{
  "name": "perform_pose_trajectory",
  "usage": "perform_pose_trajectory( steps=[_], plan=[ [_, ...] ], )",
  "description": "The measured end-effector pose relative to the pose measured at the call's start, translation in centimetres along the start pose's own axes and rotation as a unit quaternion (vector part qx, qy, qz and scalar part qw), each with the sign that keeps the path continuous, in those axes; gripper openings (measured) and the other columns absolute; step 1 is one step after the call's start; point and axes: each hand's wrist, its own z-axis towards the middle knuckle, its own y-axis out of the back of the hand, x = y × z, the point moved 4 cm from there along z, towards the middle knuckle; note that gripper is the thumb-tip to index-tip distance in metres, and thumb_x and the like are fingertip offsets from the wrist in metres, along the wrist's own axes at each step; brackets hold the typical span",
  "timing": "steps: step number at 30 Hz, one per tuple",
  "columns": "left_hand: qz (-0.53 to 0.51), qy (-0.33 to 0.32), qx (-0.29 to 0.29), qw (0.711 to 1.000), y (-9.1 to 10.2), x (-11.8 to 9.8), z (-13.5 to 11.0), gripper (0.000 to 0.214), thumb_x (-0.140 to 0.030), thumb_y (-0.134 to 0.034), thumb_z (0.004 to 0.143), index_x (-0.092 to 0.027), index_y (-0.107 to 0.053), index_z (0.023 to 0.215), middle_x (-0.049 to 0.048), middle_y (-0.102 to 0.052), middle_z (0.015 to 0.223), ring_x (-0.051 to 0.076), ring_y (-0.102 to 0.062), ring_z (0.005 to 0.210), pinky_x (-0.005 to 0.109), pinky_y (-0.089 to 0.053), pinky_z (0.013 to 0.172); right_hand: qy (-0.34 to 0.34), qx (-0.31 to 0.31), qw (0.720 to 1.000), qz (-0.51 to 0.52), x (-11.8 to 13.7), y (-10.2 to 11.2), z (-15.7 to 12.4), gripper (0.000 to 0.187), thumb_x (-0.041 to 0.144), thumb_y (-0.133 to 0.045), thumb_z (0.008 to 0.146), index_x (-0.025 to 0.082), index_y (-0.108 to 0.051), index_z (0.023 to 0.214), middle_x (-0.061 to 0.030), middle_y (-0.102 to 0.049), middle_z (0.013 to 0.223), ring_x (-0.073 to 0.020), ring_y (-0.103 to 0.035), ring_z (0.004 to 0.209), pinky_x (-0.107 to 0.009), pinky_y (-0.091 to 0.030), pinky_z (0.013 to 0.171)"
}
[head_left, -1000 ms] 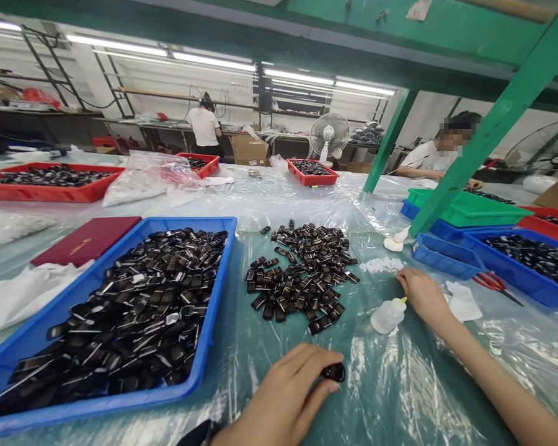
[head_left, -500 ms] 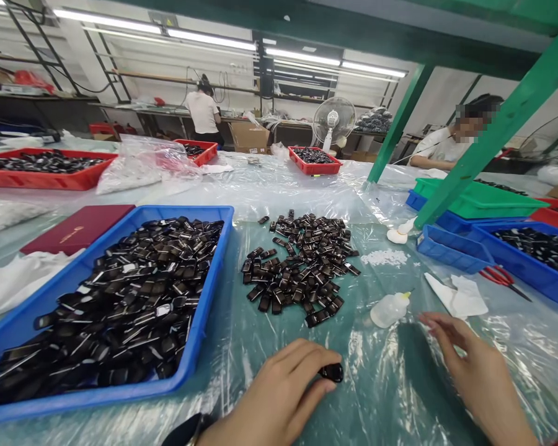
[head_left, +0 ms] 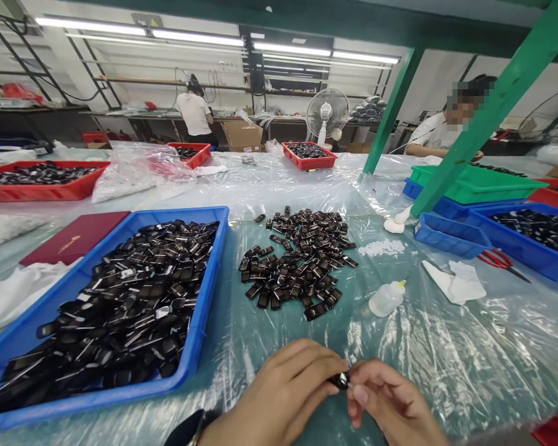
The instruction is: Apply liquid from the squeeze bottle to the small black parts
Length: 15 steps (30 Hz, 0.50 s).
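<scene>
My left hand [head_left: 291,387] is closed around a small glossy black part [head_left: 340,380], held just above the table near the front. My right hand [head_left: 388,399] meets it there, thumb and fingers pinched at the part's right end; whatever they pinch is too small to make out. Beyond the hands lies a loose heap of similar dark brown-black parts [head_left: 302,257] with shiny metal-like strips. A squeeze bottle [head_left: 387,299] with a yellowish tip lies on its side to the right of the heap. Behind it is a scatter of tiny white pieces [head_left: 382,248].
On the left stands a large blue tray [head_left: 204,310] full of black parts, beside a maroon box [head_left: 74,236]. Red-handled scissors [head_left: 497,259], white paper [head_left: 454,282], a small blue bin [head_left: 451,235] and a green post [head_left: 483,118] are right. Two people work farther off.
My right hand has moved left from beside the bottle to the black part in my left hand, and its fingers have closed to a pinch. My left hand keeps its hold.
</scene>
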Motion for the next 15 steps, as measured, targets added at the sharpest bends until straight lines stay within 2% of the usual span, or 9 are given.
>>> perform_pose_trajectory(
  steps=[2,8,10,15],
  plan=[
    [0.018,-0.017,0.000,1.000,0.2,-0.2,0.2,0.022,-0.014,-0.050,0.102,-0.016,-0.057,0.122,0.0068,-0.069,0.113,0.019,-0.062,0.105,0.030,-0.053,0.092,-0.019,-0.015,1.000,0.009,0.3,0.0,-0.2,0.026,0.048,-0.087,0.068,0.025,-0.077,0.071,0.0013,-0.064,0.058,-0.0100,-0.058,0.054,-0.020,-0.048,0.054],
    [0.034,-0.040,-0.002,0.999,0.3,-0.7,0.2,0.021,-0.016,-0.047,0.104,-0.015,-0.059,0.122,0.0078,-0.071,0.115,0.020,-0.063,0.107,0.031,-0.053,0.093,0.010,-0.012,1.000,-0.007,0.8,-0.1,-0.5,0.024,0.044,-0.088,0.068,0.023,-0.075,0.070,0.0017,-0.064,0.069,-0.0088,-0.058,0.057,-0.021,-0.048,0.055],
    [0.041,-0.046,-0.002,0.998,0.4,-0.9,0.2,0.022,-0.016,-0.046,0.104,-0.014,-0.059,0.122,0.0080,-0.071,0.112,0.020,-0.064,0.104,0.032,-0.055,0.090,0.003,0.010,1.000,0.003,0.6,-0.1,-0.3,0.023,0.042,-0.086,0.071,0.023,-0.073,0.075,0.0019,-0.064,0.069,-0.0096,-0.060,0.061,-0.020,-0.048,0.056],
    [0.069,-0.073,0.004,0.995,0.6,-1.3,0.1,0.028,-0.017,-0.043,0.105,-0.015,-0.054,0.131,0.0093,-0.071,0.110,0.022,-0.065,0.099,0.034,-0.056,0.086,-0.021,0.112,0.993,0.038,0.1,0.0,0.6,0.027,0.038,-0.083,0.077,0.024,-0.065,0.091,0.0016,-0.067,0.078,-0.0132,-0.066,0.070,-0.021,-0.050,0.056]
  ],
)
